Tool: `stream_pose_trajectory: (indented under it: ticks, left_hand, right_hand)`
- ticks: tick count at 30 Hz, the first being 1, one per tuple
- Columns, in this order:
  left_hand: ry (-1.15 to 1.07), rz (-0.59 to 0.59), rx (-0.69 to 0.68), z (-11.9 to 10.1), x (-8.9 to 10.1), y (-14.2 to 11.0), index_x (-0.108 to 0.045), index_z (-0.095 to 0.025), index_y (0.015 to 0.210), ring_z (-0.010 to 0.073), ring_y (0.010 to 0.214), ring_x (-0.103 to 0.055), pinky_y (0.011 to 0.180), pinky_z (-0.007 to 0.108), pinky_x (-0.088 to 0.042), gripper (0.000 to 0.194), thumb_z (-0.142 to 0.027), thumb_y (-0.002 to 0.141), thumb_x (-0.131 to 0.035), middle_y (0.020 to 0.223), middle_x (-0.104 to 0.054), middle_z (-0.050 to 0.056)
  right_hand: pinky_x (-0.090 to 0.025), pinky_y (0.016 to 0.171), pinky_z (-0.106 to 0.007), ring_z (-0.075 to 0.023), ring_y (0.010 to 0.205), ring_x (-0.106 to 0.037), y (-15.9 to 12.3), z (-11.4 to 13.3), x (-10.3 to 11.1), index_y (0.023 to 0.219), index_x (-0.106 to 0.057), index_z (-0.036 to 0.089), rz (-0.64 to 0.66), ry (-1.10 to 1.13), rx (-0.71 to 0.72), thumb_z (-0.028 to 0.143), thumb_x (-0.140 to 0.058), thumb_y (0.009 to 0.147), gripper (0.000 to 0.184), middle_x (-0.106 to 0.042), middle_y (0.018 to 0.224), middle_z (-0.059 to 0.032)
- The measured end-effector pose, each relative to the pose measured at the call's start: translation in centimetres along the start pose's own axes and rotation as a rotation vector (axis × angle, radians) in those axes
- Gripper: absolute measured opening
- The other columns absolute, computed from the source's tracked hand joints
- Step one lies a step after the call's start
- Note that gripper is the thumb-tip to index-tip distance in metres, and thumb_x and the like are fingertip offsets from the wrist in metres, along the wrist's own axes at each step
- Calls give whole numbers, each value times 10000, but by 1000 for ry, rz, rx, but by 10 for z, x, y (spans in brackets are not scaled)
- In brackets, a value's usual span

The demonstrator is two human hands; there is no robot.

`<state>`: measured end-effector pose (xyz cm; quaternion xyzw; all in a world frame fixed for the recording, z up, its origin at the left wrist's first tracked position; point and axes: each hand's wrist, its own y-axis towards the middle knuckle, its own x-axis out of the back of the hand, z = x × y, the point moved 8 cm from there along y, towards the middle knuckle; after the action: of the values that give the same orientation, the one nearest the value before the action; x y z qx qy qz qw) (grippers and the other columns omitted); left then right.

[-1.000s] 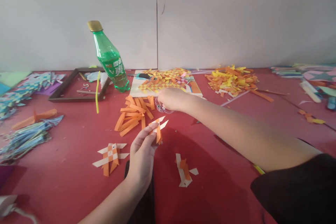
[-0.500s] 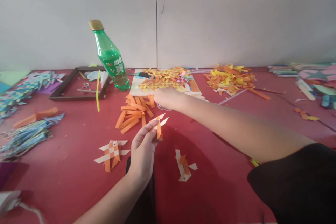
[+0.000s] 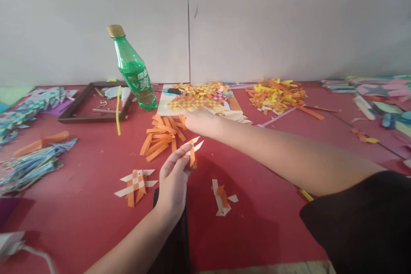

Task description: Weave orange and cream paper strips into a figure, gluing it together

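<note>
My left hand (image 3: 175, 175) is closed, pinching a small woven piece of orange and white paper strips (image 3: 193, 153) between thumb and fingers. My right hand (image 3: 201, 120) reaches forward to the near edge of a cream board (image 3: 163, 107), beside a pile of folded orange paper strips (image 3: 160, 137); its fingertips are hidden, so I cannot tell whether it grips anything. A woven orange-and-white paper fish (image 3: 138, 183) lies left of my left hand. Right of that hand lies a partly joined piece of white and orange strips (image 3: 221, 199).
A green drink bottle (image 3: 136, 75) leans beside a dark frame (image 3: 73, 109) holding scraps. Yellow and orange paper pieces (image 3: 276, 96) are heaped at the back right. Blue strips (image 3: 38, 165) lie at left. A dark flat object (image 3: 175, 239) lies under my left forearm.
The view has shifted slightly, and the table's front edge now shows at the bottom. My right hand has edged left, towards the orange strips. My left hand still holds the woven piece.
</note>
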<state>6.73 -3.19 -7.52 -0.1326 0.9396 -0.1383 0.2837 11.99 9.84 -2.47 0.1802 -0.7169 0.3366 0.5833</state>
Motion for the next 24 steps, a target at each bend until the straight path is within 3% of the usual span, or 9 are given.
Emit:
stream_pose_trajectory:
  ticks: [9,12,16,20,24]
  left_hand:
    - [3,-8,-1,-1,0,0,-754,-181,969,95,700,-560,680,243,-483,238,-225,735,-736,884,-670,37]
    - [0,-6,1,-1,0,-1,-754,-178,966,92,699,-564,680,240,-483,233,-218,738,-731,890,-677,40]
    - [-2,3,0,-1,0,-1,-748,-188,1005,83,690,-556,681,236,-482,253,-208,754,-718,899,-676,35]
    - [7,-5,2,0,0,-1,-748,-177,993,86,700,-556,683,235,-480,241,-211,757,-716,913,-678,44]
    - [8,-10,-8,1,1,0,-745,-169,987,86,699,-551,690,235,-480,235,-213,758,-715,899,-672,40]
  right_hand:
    - [-529,859,-429,-212,1033,-606,-5,-7,1,1212,-556,162,43,62,-98,348,-572,915,351,-586,1215,-90]
    - [-540,785,-377,-184,930,-625,-5,-19,-1,1193,-561,158,54,135,-108,337,-561,920,326,-618,1124,-77]
    - [-432,593,-265,-137,703,-596,-12,-44,2,1077,-630,153,48,225,-80,157,-517,888,220,-652,936,-71]
    - [-360,595,-267,-141,800,-569,-19,-52,11,965,-687,173,-14,255,-11,115,-542,826,209,-609,1109,-84]
    - [-344,584,-274,-148,779,-562,-20,-46,10,870,-724,157,-12,247,-15,150,-573,808,163,-619,1058,-101]
